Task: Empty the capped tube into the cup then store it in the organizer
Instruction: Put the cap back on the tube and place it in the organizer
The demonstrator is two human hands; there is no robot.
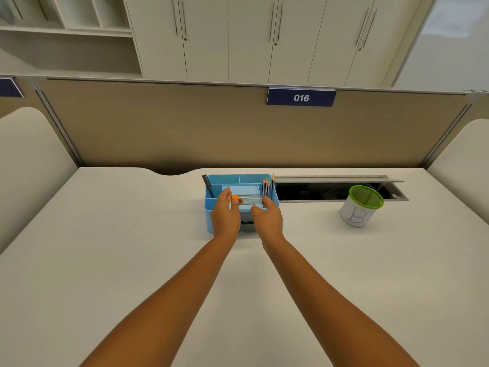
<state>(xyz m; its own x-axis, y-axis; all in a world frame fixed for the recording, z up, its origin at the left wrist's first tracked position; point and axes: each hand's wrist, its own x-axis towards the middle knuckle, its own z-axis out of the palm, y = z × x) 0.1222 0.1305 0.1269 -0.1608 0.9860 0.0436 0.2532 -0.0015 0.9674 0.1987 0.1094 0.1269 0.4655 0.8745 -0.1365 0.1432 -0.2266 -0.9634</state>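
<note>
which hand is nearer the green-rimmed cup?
Right. The right hand is at the clear end of the tube over the blue organizer, well left of the cup. The left hand is at the orange cap end, farther left.

Orange-capped clear tube [247, 200] level over blue organizer [211, 207]

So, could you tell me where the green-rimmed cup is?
The cup stands on the desk, right of the blue organizer, before the open cable tray.
</note>
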